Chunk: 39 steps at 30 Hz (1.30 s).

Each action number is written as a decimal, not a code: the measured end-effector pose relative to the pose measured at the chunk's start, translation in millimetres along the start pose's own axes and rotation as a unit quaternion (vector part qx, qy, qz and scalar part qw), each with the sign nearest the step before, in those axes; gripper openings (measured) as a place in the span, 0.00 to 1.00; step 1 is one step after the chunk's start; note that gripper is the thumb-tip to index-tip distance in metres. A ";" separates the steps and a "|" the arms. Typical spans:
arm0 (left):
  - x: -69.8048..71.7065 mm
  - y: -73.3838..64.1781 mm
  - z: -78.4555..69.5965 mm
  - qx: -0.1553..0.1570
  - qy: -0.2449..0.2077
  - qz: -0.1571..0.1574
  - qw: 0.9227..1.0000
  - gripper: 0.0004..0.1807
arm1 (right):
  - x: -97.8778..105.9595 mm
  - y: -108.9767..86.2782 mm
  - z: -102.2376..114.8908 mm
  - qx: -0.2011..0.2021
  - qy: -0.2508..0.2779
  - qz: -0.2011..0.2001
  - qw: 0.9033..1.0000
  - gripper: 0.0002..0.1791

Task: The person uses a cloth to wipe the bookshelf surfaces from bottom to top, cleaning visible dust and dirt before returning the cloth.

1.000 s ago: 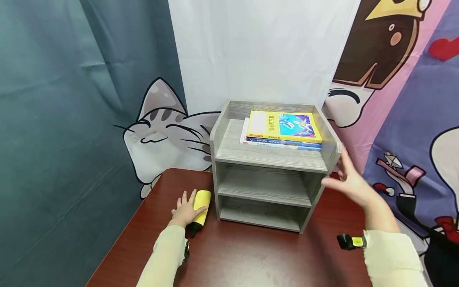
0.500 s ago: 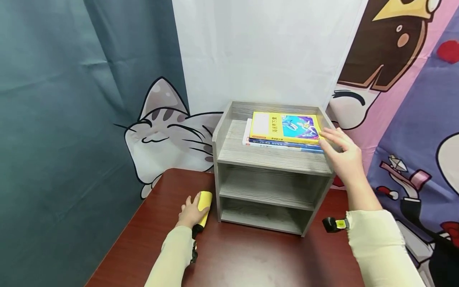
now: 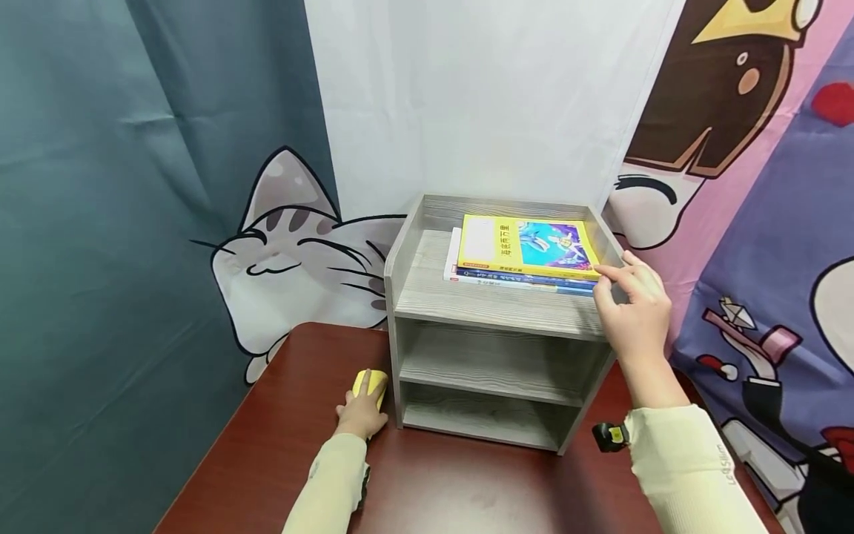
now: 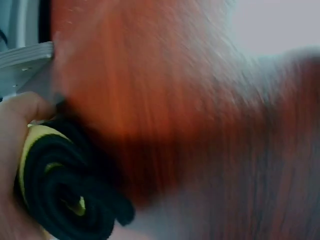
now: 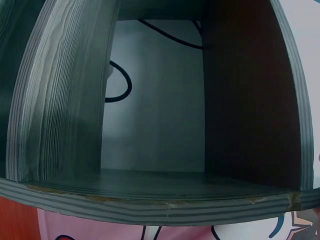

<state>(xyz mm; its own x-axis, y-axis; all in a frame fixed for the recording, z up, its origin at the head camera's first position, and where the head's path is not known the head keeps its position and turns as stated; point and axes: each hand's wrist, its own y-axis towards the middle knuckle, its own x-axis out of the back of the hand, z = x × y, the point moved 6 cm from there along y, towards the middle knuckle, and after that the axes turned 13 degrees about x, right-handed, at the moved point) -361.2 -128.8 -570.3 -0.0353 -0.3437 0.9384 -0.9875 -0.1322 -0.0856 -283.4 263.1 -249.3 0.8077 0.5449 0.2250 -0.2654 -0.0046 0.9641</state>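
In the head view my left hand [image 3: 361, 415] grips a rolled-up yellow and black cloth [image 3: 378, 379] on the table, left of a small grey wooden shelf [image 3: 494, 363]. The left wrist view shows the black spiral end of this roll [image 4: 42, 165] beside the hand [image 4: 11, 150]. My right hand [image 3: 638, 308] pinches the near right corner of the yellow book [image 3: 490, 241], with index finger above and thumb below. This book lies on top of a stack on the shelf's upper deck. Below it are blue and white books [image 3: 494, 279].
Two lower compartments of the shelf face me. Its raised side panel [image 3: 608, 241] stands close to the right hand. In the right wrist view the shelf's front board [image 5: 165, 209] crosses the bottom. A patterned curtain [image 3: 280, 274] hangs behind the reddish-brown table [image 3: 460, 482].
My right hand has moved from outside the shelf's right panel to the yellow book's corner. My left hand has gone from resting on the roll to gripping it, covering more of it.
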 end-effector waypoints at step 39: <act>7.9 -3.5 15.4 0.020 -0.047 -0.001 0.999 0.40 | -2.4 0.2 -0.9 -0.017 0.002 -0.009 1.000 0.12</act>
<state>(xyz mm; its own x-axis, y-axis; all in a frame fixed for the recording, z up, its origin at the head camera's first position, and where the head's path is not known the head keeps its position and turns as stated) -355.6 -145.4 -567.8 -0.0172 -0.4288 0.9032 -0.9805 -0.1698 -0.0993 -285.9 262.6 -249.8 0.8108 0.5476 0.2065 -0.2687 0.0348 0.9626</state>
